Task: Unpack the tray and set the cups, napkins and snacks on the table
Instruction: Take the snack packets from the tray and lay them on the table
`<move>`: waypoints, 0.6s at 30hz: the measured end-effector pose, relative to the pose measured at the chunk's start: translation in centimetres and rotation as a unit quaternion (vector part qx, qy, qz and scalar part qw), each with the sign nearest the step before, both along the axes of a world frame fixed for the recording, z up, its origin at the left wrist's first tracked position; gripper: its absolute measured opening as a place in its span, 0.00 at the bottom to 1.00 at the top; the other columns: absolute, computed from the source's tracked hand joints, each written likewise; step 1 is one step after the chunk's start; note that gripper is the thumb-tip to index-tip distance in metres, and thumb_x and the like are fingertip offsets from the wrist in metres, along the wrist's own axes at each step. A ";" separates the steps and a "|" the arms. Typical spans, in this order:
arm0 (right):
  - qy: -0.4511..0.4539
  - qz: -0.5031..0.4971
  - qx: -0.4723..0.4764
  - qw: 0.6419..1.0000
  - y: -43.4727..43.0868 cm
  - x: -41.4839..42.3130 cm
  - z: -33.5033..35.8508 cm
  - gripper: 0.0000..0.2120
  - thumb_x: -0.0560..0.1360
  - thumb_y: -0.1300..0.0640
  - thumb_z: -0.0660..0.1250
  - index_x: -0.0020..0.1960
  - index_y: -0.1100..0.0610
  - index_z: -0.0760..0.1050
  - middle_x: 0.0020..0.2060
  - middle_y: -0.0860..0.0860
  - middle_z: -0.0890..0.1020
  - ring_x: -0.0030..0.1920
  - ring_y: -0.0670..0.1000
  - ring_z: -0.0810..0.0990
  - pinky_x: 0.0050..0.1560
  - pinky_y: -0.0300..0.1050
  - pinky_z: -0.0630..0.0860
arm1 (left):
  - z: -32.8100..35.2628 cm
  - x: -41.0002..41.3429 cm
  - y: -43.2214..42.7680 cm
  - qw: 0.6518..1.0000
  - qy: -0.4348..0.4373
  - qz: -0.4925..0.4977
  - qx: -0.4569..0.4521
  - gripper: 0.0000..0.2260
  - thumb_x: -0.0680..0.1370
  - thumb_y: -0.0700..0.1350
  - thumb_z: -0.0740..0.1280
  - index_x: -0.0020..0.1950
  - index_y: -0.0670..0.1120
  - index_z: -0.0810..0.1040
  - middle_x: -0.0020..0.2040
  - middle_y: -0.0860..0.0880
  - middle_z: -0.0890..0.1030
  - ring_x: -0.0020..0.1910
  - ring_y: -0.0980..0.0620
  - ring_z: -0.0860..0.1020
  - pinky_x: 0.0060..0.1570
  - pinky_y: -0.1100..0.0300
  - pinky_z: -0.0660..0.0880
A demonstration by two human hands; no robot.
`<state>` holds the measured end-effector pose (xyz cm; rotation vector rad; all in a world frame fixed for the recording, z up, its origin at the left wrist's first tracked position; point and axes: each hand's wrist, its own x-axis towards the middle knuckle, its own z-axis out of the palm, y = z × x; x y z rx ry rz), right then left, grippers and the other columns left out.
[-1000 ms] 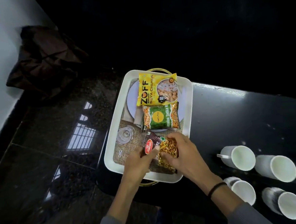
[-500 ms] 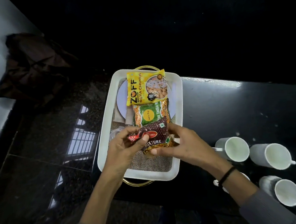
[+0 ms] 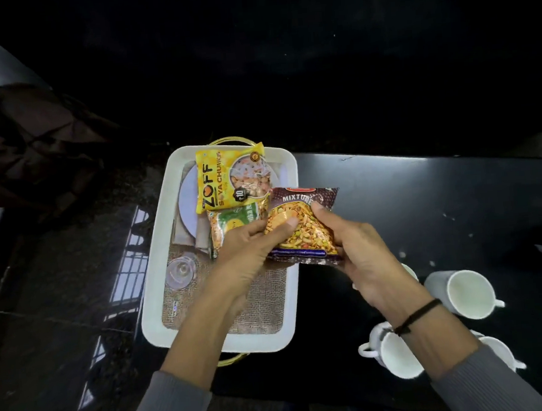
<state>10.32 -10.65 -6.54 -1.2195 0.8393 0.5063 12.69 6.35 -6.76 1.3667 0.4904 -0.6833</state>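
Note:
Both hands hold a brown "Mixture" snack packet (image 3: pixel 306 228) above the right rim of the white tray (image 3: pixel 157 255). My left hand (image 3: pixel 250 255) grips its left side with the thumb on the front. My right hand (image 3: pixel 360 257) grips its right side. In the tray lie a yellow soya chunks packet (image 3: pixel 226 179) and a green snack packet (image 3: pixel 232 221), over a pale plate (image 3: pixel 188 198) and folded napkins (image 3: pixel 181 230). A clear glass (image 3: pixel 180 272) lies on the burlap liner (image 3: pixel 257 305). Several white cups (image 3: pixel 462 294) lie on their sides on the black table at the right.
The black table (image 3: pixel 423 201) stretches right of the tray, with small white specks on it. A dark brown cloth bundle (image 3: pixel 34 148) lies on the glossy floor at the left. A gold tray handle (image 3: pixel 232 359) sticks out at the near edge.
The Mixture packet was lifted out of the tray's near end, turned face up and carried right, over the tray's right rim. Both hands moved with it.

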 end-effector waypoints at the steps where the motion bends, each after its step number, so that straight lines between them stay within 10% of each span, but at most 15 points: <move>1: 0.011 0.001 -0.011 1.000 -0.5 0.0 -0.1 0.20 0.74 0.41 0.74 0.49 0.59 0.87 0.43 0.54 0.90 0.43 0.51 0.90 0.40 0.41 0.82 | -0.2 0.0 -0.7 1.000 0.013 -0.009 0.002 0.23 0.64 0.53 0.80 0.54 0.42 0.84 0.44 0.49 0.89 0.44 0.53 0.87 0.40 0.59 0.84; 11: -0.055 0.001 -0.153 0.987 -7.2 1.9 -2.6 0.18 0.73 0.37 0.73 0.49 0.51 0.84 0.44 0.46 0.89 0.46 0.46 0.87 0.51 0.43 0.78 | -3.3 2.3 -8.3 0.999 -0.017 -0.035 0.027 0.16 0.74 0.44 0.77 0.60 0.44 0.79 0.50 0.48 0.88 0.48 0.54 0.87 0.51 0.56 0.84; 18: -0.093 0.114 -0.389 0.909 -9.1 3.9 -6.3 0.17 0.79 0.47 0.71 0.62 0.55 0.76 0.49 0.44 0.81 0.52 0.46 0.80 0.47 0.33 0.72 | -5.3 4.6 -8.6 0.924 -0.149 -0.199 0.291 0.25 0.77 0.48 0.73 0.72 0.47 0.71 0.64 0.46 0.80 0.55 0.49 0.82 0.56 0.54 0.79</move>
